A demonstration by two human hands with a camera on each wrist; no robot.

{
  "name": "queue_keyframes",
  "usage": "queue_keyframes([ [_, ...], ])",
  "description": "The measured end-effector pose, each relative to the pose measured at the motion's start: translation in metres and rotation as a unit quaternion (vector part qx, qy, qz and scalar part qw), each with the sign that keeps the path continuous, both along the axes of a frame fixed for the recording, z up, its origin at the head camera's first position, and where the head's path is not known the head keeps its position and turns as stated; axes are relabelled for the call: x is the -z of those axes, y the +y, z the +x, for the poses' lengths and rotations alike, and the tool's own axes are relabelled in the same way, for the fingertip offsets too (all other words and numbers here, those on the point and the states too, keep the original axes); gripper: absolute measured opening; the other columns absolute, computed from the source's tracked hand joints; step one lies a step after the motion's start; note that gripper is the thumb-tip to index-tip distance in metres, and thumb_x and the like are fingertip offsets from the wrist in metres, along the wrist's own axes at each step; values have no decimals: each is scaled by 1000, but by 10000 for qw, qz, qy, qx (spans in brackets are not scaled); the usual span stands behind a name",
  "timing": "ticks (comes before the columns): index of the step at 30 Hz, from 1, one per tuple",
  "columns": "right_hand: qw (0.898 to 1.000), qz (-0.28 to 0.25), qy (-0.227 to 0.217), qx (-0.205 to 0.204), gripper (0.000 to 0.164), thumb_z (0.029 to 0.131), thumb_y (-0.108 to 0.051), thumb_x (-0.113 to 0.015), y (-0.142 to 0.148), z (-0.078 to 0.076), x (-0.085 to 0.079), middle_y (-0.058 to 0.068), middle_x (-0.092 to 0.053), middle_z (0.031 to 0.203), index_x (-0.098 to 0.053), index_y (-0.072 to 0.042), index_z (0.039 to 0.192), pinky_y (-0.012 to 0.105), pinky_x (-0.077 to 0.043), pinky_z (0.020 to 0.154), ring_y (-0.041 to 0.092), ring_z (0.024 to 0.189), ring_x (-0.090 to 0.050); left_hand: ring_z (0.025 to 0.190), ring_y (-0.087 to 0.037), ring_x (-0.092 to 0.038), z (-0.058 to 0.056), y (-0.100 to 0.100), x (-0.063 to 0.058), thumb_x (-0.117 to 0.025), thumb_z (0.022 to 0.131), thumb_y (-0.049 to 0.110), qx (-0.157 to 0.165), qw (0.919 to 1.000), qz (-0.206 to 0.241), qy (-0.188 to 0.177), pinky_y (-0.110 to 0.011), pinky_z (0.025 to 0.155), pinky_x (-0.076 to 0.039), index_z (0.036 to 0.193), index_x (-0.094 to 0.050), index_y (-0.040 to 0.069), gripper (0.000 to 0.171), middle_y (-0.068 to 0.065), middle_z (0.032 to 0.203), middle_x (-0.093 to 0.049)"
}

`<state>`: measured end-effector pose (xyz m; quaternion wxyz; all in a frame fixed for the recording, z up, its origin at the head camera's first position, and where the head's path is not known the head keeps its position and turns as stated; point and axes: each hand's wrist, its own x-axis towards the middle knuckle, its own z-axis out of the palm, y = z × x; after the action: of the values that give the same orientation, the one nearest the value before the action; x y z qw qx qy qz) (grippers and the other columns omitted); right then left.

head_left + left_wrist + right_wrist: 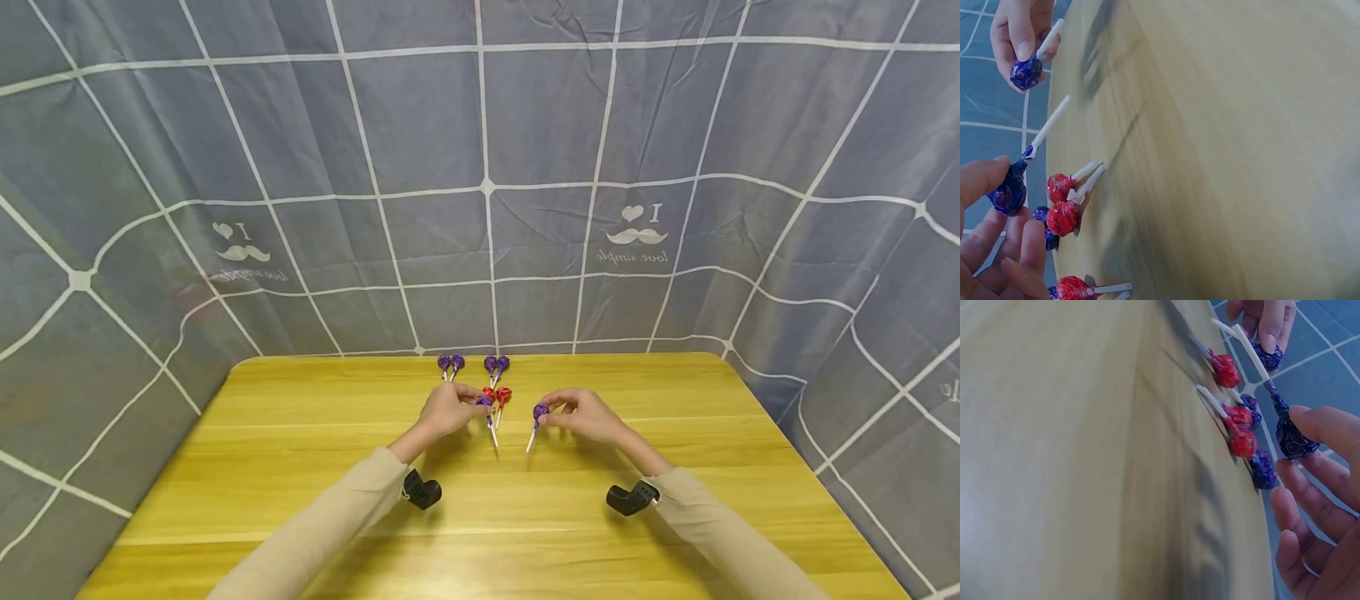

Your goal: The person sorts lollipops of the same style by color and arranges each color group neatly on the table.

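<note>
My left hand (448,408) pinches a purple-wrapped lollipop (1009,190) by its candy head, between thumb and fingers, the white stick pointing away from the palm. Level with it on the right, my right hand (588,417) pinches a second purple lollipop (1294,439) the same way. Both candies are held above the table, sticks slanting down toward the near side. Just beyond the gap between the hands lie two red lollipops (503,394), one partly covered by the left hand's candy. Another red lollipop (1072,289) shows low in the left wrist view; the left hand hides it from the head camera.
Farther back on the yellow wooden table (315,508) lie two pairs of purple lollipops, a left pair (457,362) and a right pair (503,362), near the far edge. A grey curtain (420,242) with white lines hangs behind. Black wrist cameras (423,490) sit at both sleeves.
</note>
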<state>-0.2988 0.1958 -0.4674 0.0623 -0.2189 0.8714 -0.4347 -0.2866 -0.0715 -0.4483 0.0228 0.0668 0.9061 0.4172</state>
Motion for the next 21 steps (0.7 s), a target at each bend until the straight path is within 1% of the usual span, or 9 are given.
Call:
queue_keyframes([
  [3,10000,16,3,36,34,82,-25,-74,1,-4,-4,9,-70,96,-70,-4,110,21,-45,58,11,69,-58,83,-17,-66,-6,2,0,-78,77,24,-2,9999,86,79,-28,70,-48,102,-76,10,29,-6,91,-74],
  [6,10000,26,71,64,34,83,-22,-73,3,-10,-7,11,-71,95,-70,-3,110,21,-43,57,16,69,-59,82,-17,-65,-12,4,0,-78,77,24,36,9997,176,157,-27,67,-47,102,-76,10,29,-7,90,-74],
  [9,9999,1,141,73,34,83,-20,-73,6,-16,-9,15,-71,96,-69,1,110,20,-42,55,19,67,-60,81,-16,-65,-18,8,-1,-78,78,25,20,9996,230,137,-25,65,-46,104,-76,10,30,-6,91,-73],
  [11,9998,-41,163,80,34,83,-19,-73,8,-19,-9,17,-71,96,-69,3,110,19,-41,53,18,65,-60,81,-16,-65,-22,10,-2,-78,78,26,9,9997,226,107,-24,63,-46,105,-75,10,31,-7,91,-74],
  [13,9998,-73,174,92,35,82,-18,-73,9,-22,-9,18,-71,95,-68,4,109,19,-41,53,15,63,-59,80,-16,-66,-26,12,-2,-78,79,27,-10,9998,214,56,-23,61,-46,105,-75,10,31,-7,92,-74],
  [17,9998,-66,86,151,35,82,-19,-73,8,-29,-7,15,-71,94,-69,2,110,19,-40,55,10,63,-57,78,-16,-67,-33,15,-2,-77,80,27,-65,9998,165,17,-22,58,-45,104,-75,9,30,-8,93,-75],
  [21,9998,-57,69,182,34,83,-19,-73,5,-40,-7,14,-71,95,-68,0,110,19,-40,57,8,66,-55,80,-17,-67,-43,18,-4,-77,80,25,-92,9996,244,54,-20,56,-43,106,-74,7,32,-9,95,-74],
])
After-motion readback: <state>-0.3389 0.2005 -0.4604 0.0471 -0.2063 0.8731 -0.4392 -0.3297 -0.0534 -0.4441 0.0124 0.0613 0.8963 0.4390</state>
